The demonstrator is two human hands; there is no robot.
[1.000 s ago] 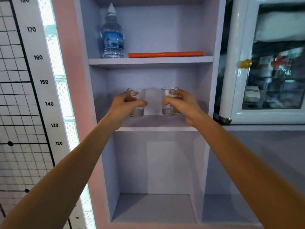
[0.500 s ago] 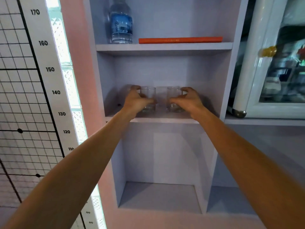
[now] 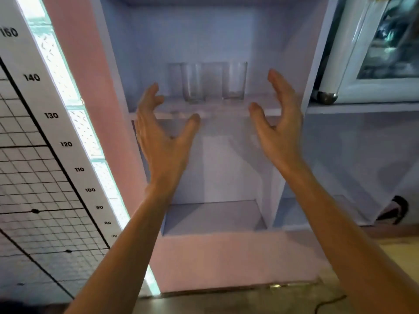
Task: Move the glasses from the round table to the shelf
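Both glasses stand upright on the shelf (image 3: 260,105), left glass (image 3: 193,83) and right glass (image 3: 234,81) near each other, motion-blurred. Your left hand (image 3: 163,137) and right hand (image 3: 277,130) are spread wide, empty, in front of and below the glasses, touching neither. Height chart (image 3: 52,114) at left.

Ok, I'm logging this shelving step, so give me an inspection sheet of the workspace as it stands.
Surface: shelf, pale lilac board, bare at its front edge.
Job's things: left glass and right glass upright, side by side on the shelf; image blurred.
Clutter: nothing seen on this shelf.
Hands: left hand and right hand open, off the glasses.
Cables: dark cord on the floor.
Surroundings: height chart left, white cabinet right.
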